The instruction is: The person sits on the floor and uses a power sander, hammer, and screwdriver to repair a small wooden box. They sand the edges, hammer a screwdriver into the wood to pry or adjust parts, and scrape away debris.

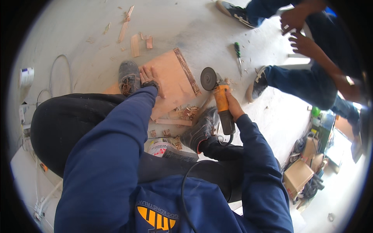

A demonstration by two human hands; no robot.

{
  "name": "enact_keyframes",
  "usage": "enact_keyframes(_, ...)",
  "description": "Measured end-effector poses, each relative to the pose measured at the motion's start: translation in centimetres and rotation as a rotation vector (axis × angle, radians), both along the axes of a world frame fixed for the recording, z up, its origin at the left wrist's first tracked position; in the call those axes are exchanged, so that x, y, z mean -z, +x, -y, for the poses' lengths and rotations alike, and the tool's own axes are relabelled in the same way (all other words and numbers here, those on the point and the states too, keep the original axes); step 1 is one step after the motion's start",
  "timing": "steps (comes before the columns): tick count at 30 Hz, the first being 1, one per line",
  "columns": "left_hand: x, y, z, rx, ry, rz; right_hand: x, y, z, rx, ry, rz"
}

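Note:
My left hand (152, 79) lies flat with fingers spread on a wooden board (171, 83), pressing near its left edge. The board rests on the floor between my shoes, and its far right edge is dark and rough. In my right hand (234, 105) is a yellow and black angle grinder (221, 99), gripped around its body. The grinder's dark round disc (208, 79) stands just right of the board's rough edge, apart from it. Whether the disc spins I cannot tell. A black cord (185, 194) runs across my lap.
Wood strips (126, 24) and chips litter the floor. A green-handled screwdriver (237, 54) lies beyond the grinder. Another person's shoe (256, 85) and hands (297, 33) are at the right. A white bucket (161, 147) sits beneath my legs; a cardboard box (298, 176) stands at lower right.

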State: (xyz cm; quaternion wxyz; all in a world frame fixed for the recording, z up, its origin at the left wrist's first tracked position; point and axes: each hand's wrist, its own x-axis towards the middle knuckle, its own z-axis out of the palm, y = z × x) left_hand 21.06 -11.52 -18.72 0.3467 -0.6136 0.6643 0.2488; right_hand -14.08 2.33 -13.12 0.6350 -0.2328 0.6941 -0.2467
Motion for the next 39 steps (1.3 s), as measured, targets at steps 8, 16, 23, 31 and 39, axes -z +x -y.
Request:
enact_keyframes(8, -2.2, -0.6, 0.8, -0.18, -0.049, -0.158, -9.4, -2.3, -3.7, 0.143, -0.095, 0.079)
enact_keyframes(16, -2.1, -0.7, -4.0, 0.07, 0.116, -0.382, -19.9, -5.8, -1.8, -0.296, -0.5, -0.31)
enact_keyframes(23, -2.0, 0.9, -5.4, 0.062, 0.036, -0.552, -27.6, -8.7, -5.1, -0.509, -0.265, -0.688)
enact_keyframes(31, 7.9, 6.9, -5.2, 0.409, 0.062, -0.574, -14.2, -15.1, -16.7, -0.118, -0.112, -0.204)
enact_keyframes(39, 8.1, 8.9, -3.3, 0.426, 0.145, -0.536, 0.9, -7.2, -34.5, 0.877, -0.116, 0.089)
